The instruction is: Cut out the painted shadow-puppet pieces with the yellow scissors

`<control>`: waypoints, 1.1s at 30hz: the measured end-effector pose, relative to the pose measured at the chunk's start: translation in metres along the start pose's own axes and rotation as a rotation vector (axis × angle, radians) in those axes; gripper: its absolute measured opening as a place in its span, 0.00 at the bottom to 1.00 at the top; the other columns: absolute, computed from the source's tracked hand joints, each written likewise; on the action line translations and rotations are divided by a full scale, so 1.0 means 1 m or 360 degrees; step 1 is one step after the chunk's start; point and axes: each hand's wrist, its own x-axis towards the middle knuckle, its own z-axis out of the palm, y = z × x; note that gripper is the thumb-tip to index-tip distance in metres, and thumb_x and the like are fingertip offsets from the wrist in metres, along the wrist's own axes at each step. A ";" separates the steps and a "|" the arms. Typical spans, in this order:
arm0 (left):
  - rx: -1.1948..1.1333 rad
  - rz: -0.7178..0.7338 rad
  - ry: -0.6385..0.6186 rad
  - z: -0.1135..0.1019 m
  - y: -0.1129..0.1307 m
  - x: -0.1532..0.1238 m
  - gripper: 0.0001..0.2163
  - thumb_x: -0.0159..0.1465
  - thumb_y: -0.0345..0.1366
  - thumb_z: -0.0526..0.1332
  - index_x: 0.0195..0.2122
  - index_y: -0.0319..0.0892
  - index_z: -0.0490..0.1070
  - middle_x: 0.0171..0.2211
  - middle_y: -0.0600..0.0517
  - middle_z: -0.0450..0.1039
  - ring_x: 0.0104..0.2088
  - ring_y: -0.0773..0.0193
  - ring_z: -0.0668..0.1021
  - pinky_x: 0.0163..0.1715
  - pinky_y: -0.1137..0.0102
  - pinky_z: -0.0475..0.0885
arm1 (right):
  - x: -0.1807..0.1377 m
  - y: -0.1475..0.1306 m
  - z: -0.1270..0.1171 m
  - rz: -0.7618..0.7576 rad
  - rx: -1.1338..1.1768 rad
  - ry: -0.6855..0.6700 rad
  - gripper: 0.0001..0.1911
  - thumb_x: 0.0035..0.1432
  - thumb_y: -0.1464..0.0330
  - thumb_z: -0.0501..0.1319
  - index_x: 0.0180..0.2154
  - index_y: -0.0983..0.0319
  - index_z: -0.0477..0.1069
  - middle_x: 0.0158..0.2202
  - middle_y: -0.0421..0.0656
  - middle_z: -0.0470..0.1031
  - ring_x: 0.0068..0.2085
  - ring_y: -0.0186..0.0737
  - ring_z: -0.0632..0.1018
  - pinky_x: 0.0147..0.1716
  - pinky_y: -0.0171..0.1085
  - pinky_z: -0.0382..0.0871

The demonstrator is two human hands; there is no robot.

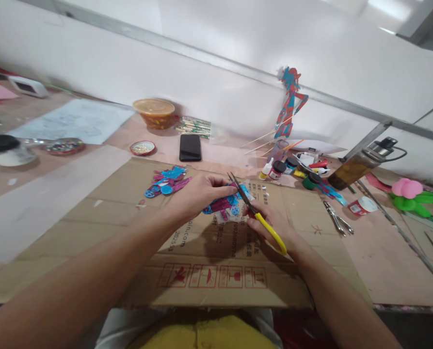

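Observation:
Between thumb and fingers, my left hand (203, 193) pinches a blue and purple painted cutout (221, 206) above the cardboard. Yellow-handled scissors (270, 231) are in my right hand (274, 224), their blades slanting up and left across the cutout's right side. The blades look slightly parted. Pale material shows along the cutout's lower edge, near my right fingertips. More blue and purple painted pieces (167, 182) lie in a small pile left of my left hand. My fingers hide part of the held cutout.
A flattened cardboard sheet (129, 232) covers the table in front of me. Behind it are a black phone (190, 148), a lid of small bits (142, 148) and a lidded tub (153, 114). Paint jars (277, 169), pliers (337, 218) and a tilted bottle (361, 162) stand or lie rightward.

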 end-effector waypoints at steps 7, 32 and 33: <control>-0.0042 0.0022 -0.0024 -0.001 -0.002 0.001 0.16 0.52 0.50 0.81 0.30 0.43 0.86 0.31 0.49 0.84 0.29 0.62 0.78 0.30 0.69 0.71 | 0.001 -0.001 0.001 0.0018 0.0004 0.0021 0.10 0.70 0.59 0.62 0.43 0.57 0.77 0.39 0.43 0.79 0.41 0.46 0.78 0.46 0.42 0.73; -0.0053 0.0008 -0.0026 0.000 0.000 0.000 0.16 0.51 0.51 0.81 0.30 0.43 0.86 0.32 0.48 0.85 0.30 0.61 0.79 0.31 0.68 0.73 | -0.002 -0.004 0.005 0.0030 -0.0001 0.0067 0.10 0.71 0.61 0.61 0.38 0.58 0.75 0.32 0.39 0.76 0.35 0.40 0.73 0.37 0.37 0.66; -0.0045 0.0007 -0.0014 0.001 0.000 0.000 0.17 0.51 0.51 0.81 0.30 0.43 0.86 0.31 0.48 0.84 0.30 0.61 0.79 0.30 0.68 0.73 | -0.002 -0.004 0.004 0.0040 -0.0004 0.0069 0.09 0.70 0.61 0.61 0.38 0.58 0.75 0.32 0.39 0.76 0.35 0.40 0.73 0.37 0.37 0.66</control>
